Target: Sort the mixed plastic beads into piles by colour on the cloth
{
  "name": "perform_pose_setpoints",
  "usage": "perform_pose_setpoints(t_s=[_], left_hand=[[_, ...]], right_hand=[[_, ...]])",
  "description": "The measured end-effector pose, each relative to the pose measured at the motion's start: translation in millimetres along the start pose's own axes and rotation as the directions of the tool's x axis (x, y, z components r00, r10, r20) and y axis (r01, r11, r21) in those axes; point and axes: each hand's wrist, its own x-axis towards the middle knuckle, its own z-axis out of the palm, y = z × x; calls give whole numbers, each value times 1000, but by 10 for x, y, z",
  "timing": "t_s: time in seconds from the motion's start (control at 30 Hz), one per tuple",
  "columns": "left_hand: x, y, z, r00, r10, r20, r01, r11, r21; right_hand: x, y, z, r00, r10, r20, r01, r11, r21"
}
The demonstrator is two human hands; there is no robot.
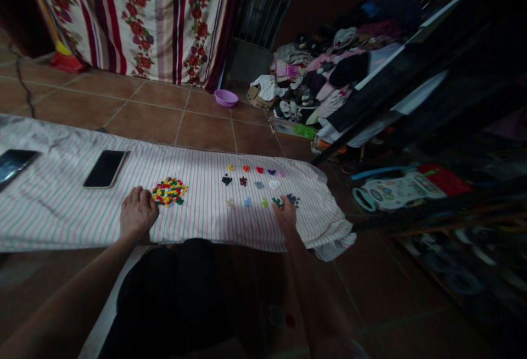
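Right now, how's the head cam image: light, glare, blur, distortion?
Head view: dim overall, right side falling to near-black; striped cloth comparatively bright; bluish reflection on the device at the left edge; left forearm looks stretched, likely wide-angle distortion; mixed pile's colours read well, individual shapes soft; right hand's fingertips too soft to judge grip.

Creased matt cloth (pixel 206 222), small pieces (pixel 168 191) apparently of plastic, smooth phone screen (pixel 105 169), plastic basin (pixel 226 98), matt floor tiles (pixel 206 131), folded fabric curtain (pixel 164 24).
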Motion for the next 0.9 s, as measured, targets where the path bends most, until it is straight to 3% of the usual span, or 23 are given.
perform_pose_setpoints(t_s=[0.1,0.33,0.7,0.9], left_hand=[[2,8,-9,1000,-1,9,1,1000,-11],[0,10,0,1000,-6,10,6,1000,10],[-1,0,21,1000,-14,11,13,999,45],[9,19,-9,1000,-10,20,9,999,38]], right_hand=[[60,-78,-10,995,29,92,-25,999,-47],[151,-198,-37,979,102,174,-71,982,-173],[69,-156,-47,988,12,155,19,980,-197],[44,-174,-105,988,47,149,-19,983,-184]])
